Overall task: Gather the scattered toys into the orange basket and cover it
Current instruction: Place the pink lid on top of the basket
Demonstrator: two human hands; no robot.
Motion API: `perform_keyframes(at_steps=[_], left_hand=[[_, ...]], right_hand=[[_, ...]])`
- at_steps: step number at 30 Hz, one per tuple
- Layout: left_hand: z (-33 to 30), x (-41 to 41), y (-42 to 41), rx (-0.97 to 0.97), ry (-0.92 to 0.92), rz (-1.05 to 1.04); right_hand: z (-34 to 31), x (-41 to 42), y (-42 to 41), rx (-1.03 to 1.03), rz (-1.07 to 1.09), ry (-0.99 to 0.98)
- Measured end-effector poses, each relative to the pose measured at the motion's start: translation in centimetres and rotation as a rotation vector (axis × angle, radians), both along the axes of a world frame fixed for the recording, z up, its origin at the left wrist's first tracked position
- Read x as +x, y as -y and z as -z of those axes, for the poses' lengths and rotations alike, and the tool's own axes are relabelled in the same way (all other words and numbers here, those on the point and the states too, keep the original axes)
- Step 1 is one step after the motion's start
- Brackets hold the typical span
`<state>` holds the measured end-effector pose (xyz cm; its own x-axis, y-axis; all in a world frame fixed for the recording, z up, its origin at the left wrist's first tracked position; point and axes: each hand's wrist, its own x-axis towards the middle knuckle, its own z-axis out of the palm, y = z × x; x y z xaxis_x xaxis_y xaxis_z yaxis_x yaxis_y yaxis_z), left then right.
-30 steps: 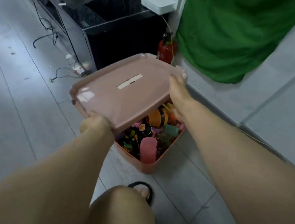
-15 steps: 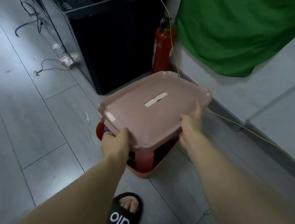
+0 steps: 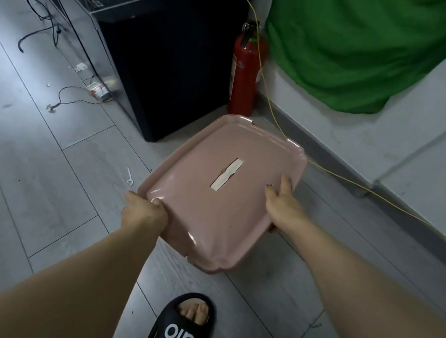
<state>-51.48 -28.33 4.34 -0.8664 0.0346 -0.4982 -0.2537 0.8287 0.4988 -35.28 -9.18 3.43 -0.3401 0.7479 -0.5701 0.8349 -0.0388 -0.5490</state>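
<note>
A pink rectangular lid point(image 3: 210, 202) with a strip of tape across its middle lies over the orange basket on the grey floor. The basket shows only as a sliver of orange rim point(image 3: 271, 229) under the lid's right edge, and the toys are hidden beneath. My left hand point(image 3: 143, 211) grips the lid's near-left edge, thumb on top. My right hand point(image 3: 282, 201) holds the lid's right edge, its fingers curled over the rim.
A black cabinet point(image 3: 162, 64) stands behind the basket, a red fire extinguisher point(image 3: 245, 72) beside it against the wall. A green cloth point(image 3: 355, 43) hangs on the right. A yellow cord point(image 3: 360, 186) runs along the skirting. Cables litter the floor at left. A black slipper point(image 3: 180, 330) is below.
The lid has come down from a tilted, raised hold and now covers the basket. The toys that showed before are hidden. Both hands kept their hold on its edges.
</note>
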Motion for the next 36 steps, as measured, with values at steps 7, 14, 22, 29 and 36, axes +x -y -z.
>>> perform_keyframes(at_steps=[7,14,22,29,36], left_hand=[[0.9,0.8,0.2,0.024,-0.135,-0.033],[1.5,1.0,-1.5,0.042,-0.078,-0.113],[2.9,0.9,-2.5,0.061,-0.035,-0.215],[4.9,1.0,-2.7,0.022,-0.189,-0.125],[4.3,1.0,-1.4,-0.037,-0.253,0.0]], right_hand=[[1.4,0.5,0.4,0.2,-0.097,0.012],[1.8,-0.8,-0.4,0.254,-0.087,0.065],[0.5,-2.5,-4.7,0.774,-0.387,0.308],[0.6,-5.4,-8.6,0.698,-0.462,0.343],[2.1,-4.0,-6.6,0.94,-0.418,0.446]])
